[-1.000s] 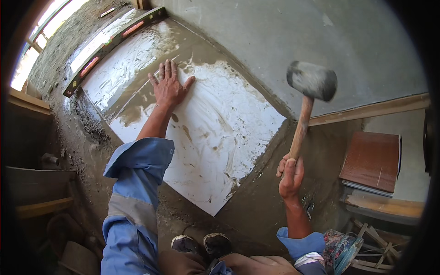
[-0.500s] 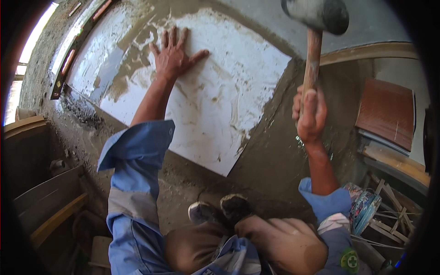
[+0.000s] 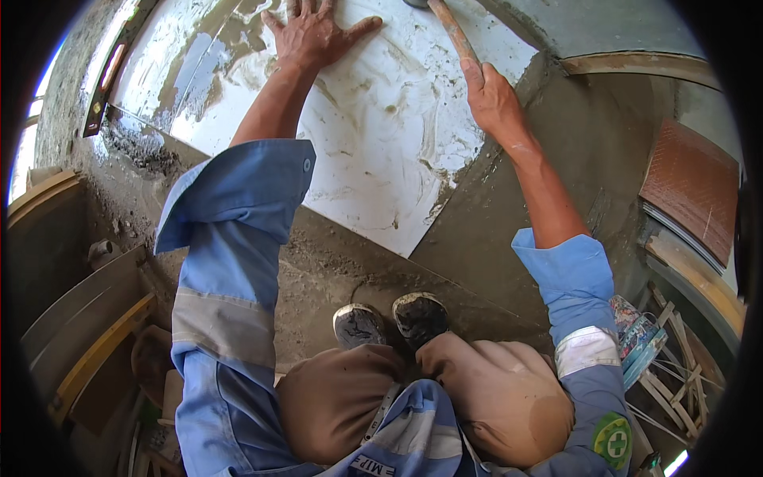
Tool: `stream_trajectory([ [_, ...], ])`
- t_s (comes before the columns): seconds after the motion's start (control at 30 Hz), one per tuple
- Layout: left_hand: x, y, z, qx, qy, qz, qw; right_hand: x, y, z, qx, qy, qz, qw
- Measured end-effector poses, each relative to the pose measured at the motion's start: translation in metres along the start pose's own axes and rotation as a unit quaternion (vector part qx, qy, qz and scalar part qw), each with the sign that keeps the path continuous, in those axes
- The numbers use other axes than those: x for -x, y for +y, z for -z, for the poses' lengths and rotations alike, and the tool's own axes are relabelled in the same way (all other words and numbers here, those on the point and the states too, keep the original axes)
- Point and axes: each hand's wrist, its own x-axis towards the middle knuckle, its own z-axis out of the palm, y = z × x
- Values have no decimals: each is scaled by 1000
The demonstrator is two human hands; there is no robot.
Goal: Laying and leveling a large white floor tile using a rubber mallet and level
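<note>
A large white tile (image 3: 358, 171), smeared with wet grey-brown mortar, lies flat on the floor in front of me. My left hand (image 3: 312, 38) presses palm down on its far part, fingers spread, some fingertips cut off by the upper edge. A wooden handle runs through the closed fingers of my right hand (image 3: 494, 99); it belongs to a mallet (image 3: 453, 29) with a dark head. That head is at the tile's far right part and only partly in view. Whether it touches the tile I cannot tell.
Wet mortar (image 3: 509, 215) spreads to the right of the tile. A spirit level (image 3: 111, 71) lies at the far left. Brown tiles (image 3: 693, 191) are stacked at the right, above wood scraps (image 3: 675, 358). Boards (image 3: 87, 334) stand at the lower left. My shoes (image 3: 420, 316) are near the tile's closest corner.
The mallet has come down from its raised position and swung left over the tile. My left hand stays flat on the tile; the whole view has shifted, showing the tile higher up.
</note>
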Motion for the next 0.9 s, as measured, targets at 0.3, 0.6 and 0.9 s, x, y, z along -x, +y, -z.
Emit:
stream_trajectory([
  [0.3, -1, -18, -24, -75, 64, -7, 995, 1, 5, -25, -1, 23, 15, 1000],
  [0.6, 2, -18, 13, -8, -19, 6, 1000, -1, -29, -24, 14, 23, 37, 999],
  [0.9, 50, -70, 71, 10, -113, 77, 991, -12, -36, -26, 24, 38, 60, 997],
])
